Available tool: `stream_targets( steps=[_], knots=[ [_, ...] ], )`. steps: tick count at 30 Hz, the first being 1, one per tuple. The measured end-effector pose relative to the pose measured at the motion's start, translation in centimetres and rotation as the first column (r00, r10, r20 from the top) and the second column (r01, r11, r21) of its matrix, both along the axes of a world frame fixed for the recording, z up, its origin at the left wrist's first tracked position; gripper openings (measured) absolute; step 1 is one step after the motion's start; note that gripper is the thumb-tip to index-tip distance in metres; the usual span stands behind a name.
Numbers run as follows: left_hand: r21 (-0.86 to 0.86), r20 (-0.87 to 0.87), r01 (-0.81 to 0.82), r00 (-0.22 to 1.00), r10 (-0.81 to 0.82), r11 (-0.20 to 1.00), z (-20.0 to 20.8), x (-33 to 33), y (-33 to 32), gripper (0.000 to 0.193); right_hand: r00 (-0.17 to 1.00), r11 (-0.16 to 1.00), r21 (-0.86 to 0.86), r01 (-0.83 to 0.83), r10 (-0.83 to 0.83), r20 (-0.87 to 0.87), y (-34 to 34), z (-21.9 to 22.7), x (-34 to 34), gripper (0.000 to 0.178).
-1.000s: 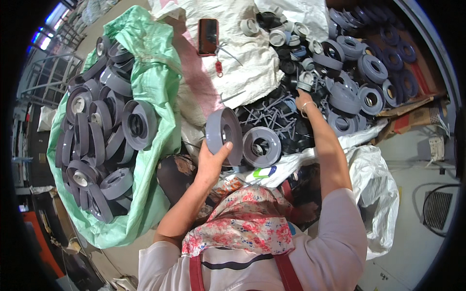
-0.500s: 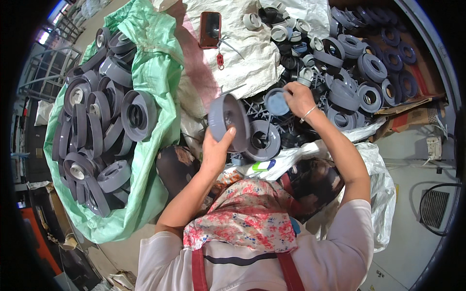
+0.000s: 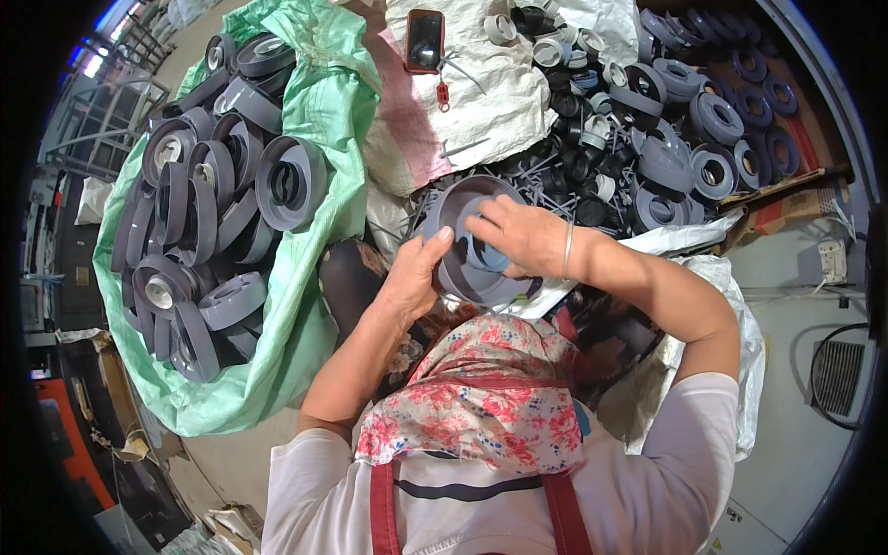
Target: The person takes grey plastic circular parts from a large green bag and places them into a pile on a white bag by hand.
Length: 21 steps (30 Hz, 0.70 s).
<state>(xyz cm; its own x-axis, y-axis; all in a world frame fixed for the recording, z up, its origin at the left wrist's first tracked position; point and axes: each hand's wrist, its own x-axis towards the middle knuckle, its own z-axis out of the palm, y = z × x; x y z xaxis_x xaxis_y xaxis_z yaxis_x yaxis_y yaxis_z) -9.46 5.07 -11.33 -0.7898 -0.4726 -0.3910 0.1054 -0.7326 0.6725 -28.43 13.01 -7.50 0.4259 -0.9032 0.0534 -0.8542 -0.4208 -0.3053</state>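
Observation:
My left hand (image 3: 413, 277) grips a round grey plastic cup-shaped part (image 3: 447, 205) by its rim, thumb on the near side and its open face turned up toward me. Inside that part sits a smaller blue-grey round piece (image 3: 488, 256), partly hidden by fingers. My right hand (image 3: 523, 236) reaches into the grey part, with its curled fingers on the blue-grey piece. Both hands are above my lap. Beyond them lies a heap of loose black fittings (image 3: 564, 159) and small grey cross-shaped pieces.
On the left, a green woven sack (image 3: 338, 120) bulges with grey ring parts (image 3: 290, 183). A phone (image 3: 425, 41) with a red tag lies on a white sack (image 3: 481, 102). At the right back, a cardboard box (image 3: 803, 185) holds grey-violet rings (image 3: 749, 109); white caps (image 3: 548, 52) lie near it.
My right hand has brought the blue-grey piece left from above the heap into the grey part. My left hand has tipped that part so its open side faces up.

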Motion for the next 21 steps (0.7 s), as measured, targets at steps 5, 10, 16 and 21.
stream_targets(
  steps=[5, 10, 16, 21],
  knots=[
    [0.047, -0.056, -0.035, 0.998, 0.037, 0.998, 1.0, -0.3, 1.1, 0.042, 0.885, 0.929, 0.235, 0.286, -0.35, 0.308, 0.2, -1.3, 0.5, 0.065],
    [-0.864, 0.19, -0.075, 0.867, 0.461, 0.498, 4.0, 0.9, -1.3, 0.041, 0.408, 0.25, 0.948, -0.199, -0.858, 0.312, 0.1, -2.8, -1.4, 0.086],
    [-0.905, -0.421, -0.348, 0.644, 0.639, -0.246, 9.7, 4.1, -11.0, 0.082, 0.634, 0.377, 0.628, 0.681, -0.732, -0.248, 1.3, -11.1, -5.8, 0.08],
    [-0.851, 0.513, 0.521, 0.852, 0.105, -0.068, 3.6, 0.5, -3.0, 0.082, 0.589, 0.385, 0.637, 0.667, -0.797, -0.135, 0.3, -20.0, -4.8, 0.063]
  ],
)
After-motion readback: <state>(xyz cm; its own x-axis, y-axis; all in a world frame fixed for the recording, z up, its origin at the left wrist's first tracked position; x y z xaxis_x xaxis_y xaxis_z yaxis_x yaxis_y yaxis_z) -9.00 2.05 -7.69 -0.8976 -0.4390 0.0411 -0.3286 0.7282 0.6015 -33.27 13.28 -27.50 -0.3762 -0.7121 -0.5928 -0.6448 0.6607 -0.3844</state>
